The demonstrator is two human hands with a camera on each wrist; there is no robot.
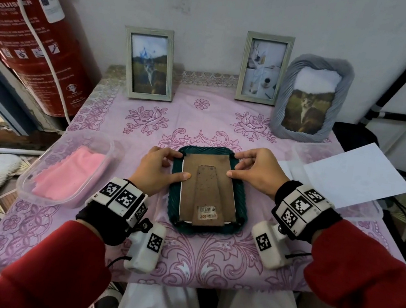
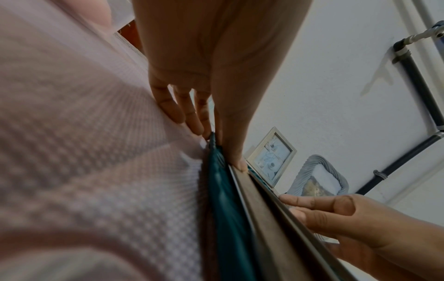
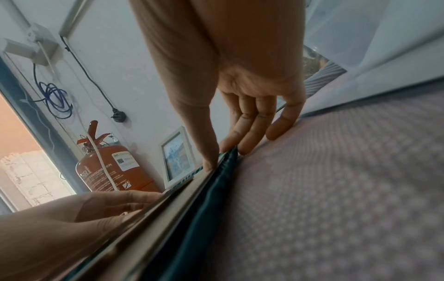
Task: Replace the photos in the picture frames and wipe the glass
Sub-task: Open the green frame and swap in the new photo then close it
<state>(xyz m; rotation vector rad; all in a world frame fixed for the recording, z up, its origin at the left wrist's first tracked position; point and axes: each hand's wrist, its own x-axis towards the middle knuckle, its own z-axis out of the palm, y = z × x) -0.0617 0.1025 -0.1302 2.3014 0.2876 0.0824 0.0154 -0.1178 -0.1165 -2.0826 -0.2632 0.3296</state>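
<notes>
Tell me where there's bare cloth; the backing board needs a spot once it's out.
Bare cloth lies between the green frame and the two standing silver frames, and along the near edge. Crowded: pink-cloth tub left, paper sheets right.

Both hands are working at a face-down green frame [image 1: 205, 222]

The left hand [image 1: 159, 171] and right hand [image 1: 256, 173] are resting fingertips on its brown backing board [image 1: 208, 188], seemingly pressing it; a pink cloth [image 1: 68, 174] is lying in a clear tray [image 1: 37, 175] beside.
</notes>
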